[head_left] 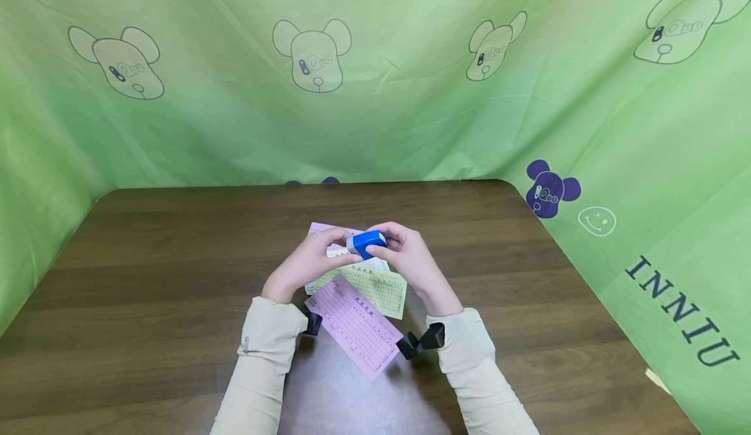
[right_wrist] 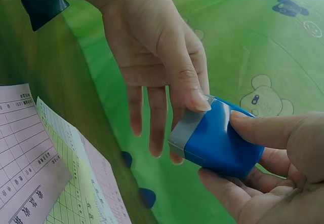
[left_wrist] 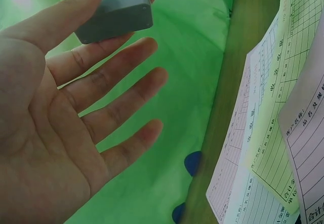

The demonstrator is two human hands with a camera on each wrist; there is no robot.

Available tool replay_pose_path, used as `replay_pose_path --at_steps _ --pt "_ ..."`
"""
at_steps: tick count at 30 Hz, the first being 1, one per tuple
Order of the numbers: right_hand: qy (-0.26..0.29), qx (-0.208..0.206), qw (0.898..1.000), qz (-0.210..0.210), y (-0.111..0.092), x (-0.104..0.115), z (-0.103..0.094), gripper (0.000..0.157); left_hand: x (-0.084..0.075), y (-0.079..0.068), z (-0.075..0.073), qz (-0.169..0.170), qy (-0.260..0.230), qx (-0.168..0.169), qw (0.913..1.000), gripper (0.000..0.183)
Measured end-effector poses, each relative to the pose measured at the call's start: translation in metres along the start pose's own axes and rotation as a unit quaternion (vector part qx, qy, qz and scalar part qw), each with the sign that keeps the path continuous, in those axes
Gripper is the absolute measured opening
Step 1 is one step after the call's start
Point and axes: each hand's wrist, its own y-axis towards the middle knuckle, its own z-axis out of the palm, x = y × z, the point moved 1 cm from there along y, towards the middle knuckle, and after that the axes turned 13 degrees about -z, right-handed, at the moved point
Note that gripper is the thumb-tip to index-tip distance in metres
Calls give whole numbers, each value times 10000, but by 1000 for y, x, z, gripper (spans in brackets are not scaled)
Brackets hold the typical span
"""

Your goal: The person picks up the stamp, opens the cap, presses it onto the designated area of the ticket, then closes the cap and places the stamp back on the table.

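Note:
A blue stamp point(head_left: 369, 240) with a grey cap point(right_wrist: 187, 130) is held up between both hands, above several paper forms. My left hand point(head_left: 305, 262) pinches the grey cap between thumb and index finger; its other fingers spread loosely in the left wrist view. From the other side, my right hand point(head_left: 419, 265) grips the blue body with thumb and curled fingers. Below lie a pink form point(head_left: 358, 330) in front, a yellow form point(head_left: 387, 291) partly under it, then a white form point(head_left: 380, 264) and another pink form point(head_left: 318, 227) at the back, largely covered.
The brown wooden table point(head_left: 176, 278) extends on all sides of the forms. A green printed curtain point(head_left: 399, 115) hangs along its back and sides. A pale scrap point(head_left: 658, 380) shows at the right edge. Black wrist cameras point(head_left: 409, 345) hang over the front pink form.

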Motion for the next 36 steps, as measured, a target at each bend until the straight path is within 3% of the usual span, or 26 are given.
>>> replay_pose_path --at_steps 20,36 --pt "11 72 10000 -7 0 3 3 36 1 1 0 91 7 -27 10000 32" --pt "-309 -15 9995 -68 0 0 3 33 0 2 1 96 114 -176 9997 25"
